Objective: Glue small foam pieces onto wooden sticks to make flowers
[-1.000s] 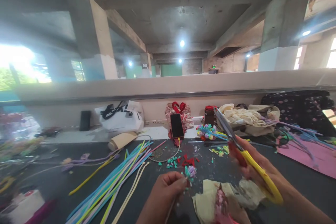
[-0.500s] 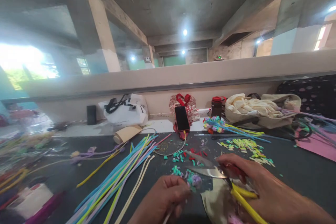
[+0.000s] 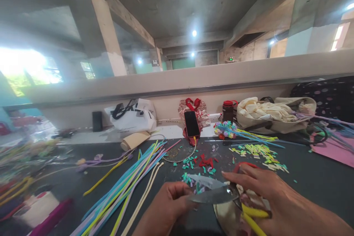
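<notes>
My right hand (image 3: 265, 191) is closed around the handles of a pair of scissors (image 3: 212, 196), where red and yellow parts show. The blades are spread and point left, with the lower blade's tip by the fingers of my left hand (image 3: 175, 202). Those left fingers are pinched together; what they hold is hidden behind the fingers and blade. Just behind the blades lie small teal and purple cut pieces (image 3: 187, 179). A pale cloth-like piece (image 3: 223, 215) lies under my right hand, partly covered.
Long pastel fuzzy stems (image 3: 124, 188) lie to the left. Red snippets (image 3: 206, 161) and yellow-green snippets (image 3: 258, 151) are scattered ahead. A phone (image 3: 191, 123) on a cable, a dark bottle (image 3: 228, 111), a white bag (image 3: 132, 116) and a beige bag (image 3: 276, 116) stand along the back.
The scissors have come lower and left, with their blades now across the front of my left fingertips. A teal and purple tuft that showed by the left fingers is now mostly covered.
</notes>
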